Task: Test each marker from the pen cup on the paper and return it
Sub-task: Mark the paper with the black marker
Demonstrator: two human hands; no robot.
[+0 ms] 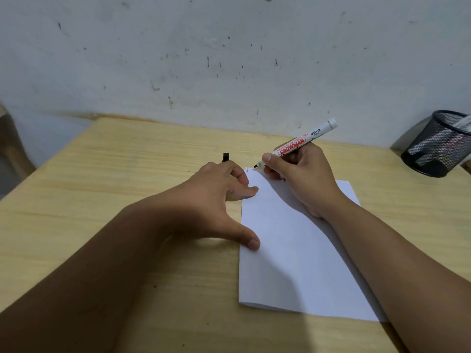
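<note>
Testing marker [300, 143] at far left corner of paper [293, 250], beside two short marks. Right hand [300, 179] pinching barrel, tip at sheet. Left hand [216, 197] pressing sheet edge, fingers curled round black cap [225, 157]. Draw short stroke; recap; return to cup [441, 143].

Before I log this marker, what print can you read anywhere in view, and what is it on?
"SNOWMAN", red block letters on the marker barrel.
"EXTENDED CAP-OFF TIME", small line above the brand, only just readable.
"BG-12", black print nearer the barrel's rear end.
Tiny print under "BG-12": too small to read.
Markers in the pen cup: print blurred.
</note>
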